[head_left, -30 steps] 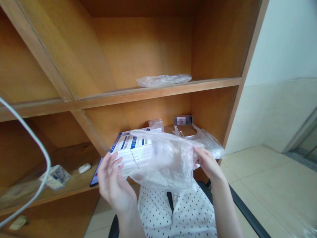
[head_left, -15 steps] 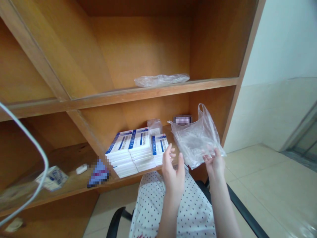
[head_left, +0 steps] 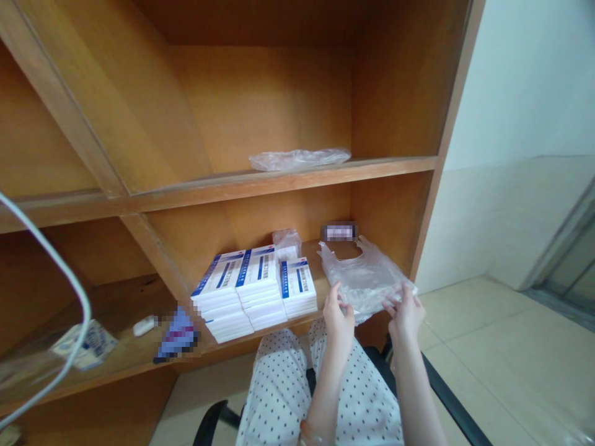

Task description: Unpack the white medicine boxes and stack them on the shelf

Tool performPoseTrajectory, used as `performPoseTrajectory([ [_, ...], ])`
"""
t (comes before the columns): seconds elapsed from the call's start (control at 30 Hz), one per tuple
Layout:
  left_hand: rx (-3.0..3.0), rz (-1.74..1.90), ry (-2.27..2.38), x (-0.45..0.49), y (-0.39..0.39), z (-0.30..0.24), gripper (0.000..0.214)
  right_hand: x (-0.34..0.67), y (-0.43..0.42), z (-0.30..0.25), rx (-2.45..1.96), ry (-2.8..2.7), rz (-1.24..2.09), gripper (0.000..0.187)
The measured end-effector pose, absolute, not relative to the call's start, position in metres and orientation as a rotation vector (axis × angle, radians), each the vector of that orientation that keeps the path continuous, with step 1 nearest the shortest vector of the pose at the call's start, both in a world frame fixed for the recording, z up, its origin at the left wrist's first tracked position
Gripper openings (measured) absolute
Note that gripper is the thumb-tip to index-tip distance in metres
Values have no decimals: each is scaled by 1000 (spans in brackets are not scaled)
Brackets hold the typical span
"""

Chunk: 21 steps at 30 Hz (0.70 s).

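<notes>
A clear plastic bag (head_left: 365, 272) with handles lies spread on the lower shelf, its handle end toward the back. My right hand (head_left: 405, 319) pinches the bag's near right corner between thumb and fingers. At the near left corner, my left hand (head_left: 339, 319) has its fingers bent in on the film; the exact grip there is partly hidden. Left of the bag stand stacks of white-and-blue boxes (head_left: 260, 272), several layers high, with a shorter stack (head_left: 297, 285) nearest my left hand.
Another crumpled plastic bag (head_left: 300, 159) rests on the upper shelf (head_left: 279, 183). Behind the boxes sits a small plastic-wrapped packet (head_left: 287, 243). The left compartment holds a patterned box (head_left: 86, 344) and a small white object (head_left: 145, 325). A white cable (head_left: 69, 272) hangs at left.
My left hand has moved right from open air to the bag's near left corner. The bag's raised handle has dropped and the bag now lies flatter. My right hand keeps its corner.
</notes>
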<state>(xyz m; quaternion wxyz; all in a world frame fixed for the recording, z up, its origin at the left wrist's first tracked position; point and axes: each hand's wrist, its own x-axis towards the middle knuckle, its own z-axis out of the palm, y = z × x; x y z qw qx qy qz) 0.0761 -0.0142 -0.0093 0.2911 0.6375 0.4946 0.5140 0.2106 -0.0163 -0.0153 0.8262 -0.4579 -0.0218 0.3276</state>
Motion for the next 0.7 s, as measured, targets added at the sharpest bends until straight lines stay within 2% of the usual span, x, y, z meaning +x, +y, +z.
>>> performPoseTrajectory([
  [0.13,1690,1356,1312,69,-8,-10,55,222,-10,-26,-1040,-70,523,31],
  [0.27,1817,1318,1372,66,-12,-2,56,223,-13,-25,-1168,-225,415,43],
  [0.4,2090,1421,1432,72,-22,12,46,205,-26,-4,-1509,-543,-135,60],
  [0.47,2191,1377,1439,78,-20,19,43,196,-26,8,-1567,-728,-288,60],
  [0.6,2381,1162,1528,94,6,29,46,193,5,27,-1580,-1294,-233,45],
  [0.7,2419,958,1699,110,42,32,48,203,49,35,-1658,-1598,-229,44],
])
